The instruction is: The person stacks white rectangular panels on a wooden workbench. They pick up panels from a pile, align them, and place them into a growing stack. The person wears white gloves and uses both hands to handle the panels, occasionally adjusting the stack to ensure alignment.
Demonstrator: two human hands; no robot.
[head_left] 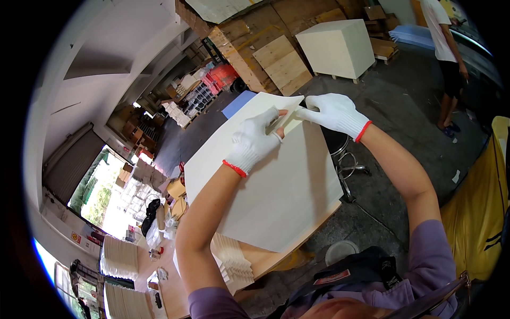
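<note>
A large white paper or card sheet [276,191] lies in front of me on the table, its far edge curled up into a flap. My left hand [252,141], in a white knitted glove with a red cuff, rests on the sheet by this flap. Its bare thumb and index fingertips stand apart at the raised edge. At the far right corner my right hand [337,114], gloved the same way, pinches the sheet's edge between thumb and fingers. How many layers lie there I cannot tell.
Stacks of cream sheets [118,258] stand on the wooden table [167,266] at left. A stool [348,165] is beyond the sheet's right side. A large white block [337,50] sits on a pallet farther off. Another person [446,58] stands at far right, near a yellow cover [478,202].
</note>
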